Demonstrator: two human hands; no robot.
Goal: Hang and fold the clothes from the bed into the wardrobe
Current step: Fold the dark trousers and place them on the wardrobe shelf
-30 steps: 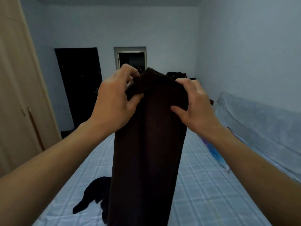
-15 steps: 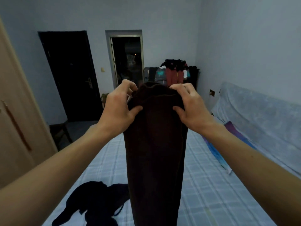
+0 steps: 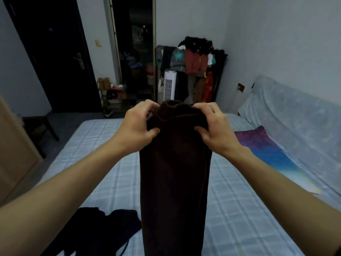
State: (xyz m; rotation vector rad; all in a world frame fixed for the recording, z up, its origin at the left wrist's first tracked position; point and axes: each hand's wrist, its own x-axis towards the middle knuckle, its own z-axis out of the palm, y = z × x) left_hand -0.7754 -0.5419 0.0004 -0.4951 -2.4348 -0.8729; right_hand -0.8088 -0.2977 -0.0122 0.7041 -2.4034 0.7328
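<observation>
Over the middle of the bed, trousers gripped at the top between left hand and right hand. On the bed, left of them, another garment; to the right, perhaps a mat. Behind the bed, a clothes rack; far left, a wardrobe.

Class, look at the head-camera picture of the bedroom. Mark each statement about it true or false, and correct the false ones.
1. The left hand and the right hand both hold the top edge of the dark brown garment. True.
2. A black garment lies on the bed. True.
3. The dark brown garment lies spread flat on the bed. False: it hangs down from the two hands.
4. The white tower fan stands on the bed. False: it stands beyond the bed, beside a loaded clothes rack.
</observation>
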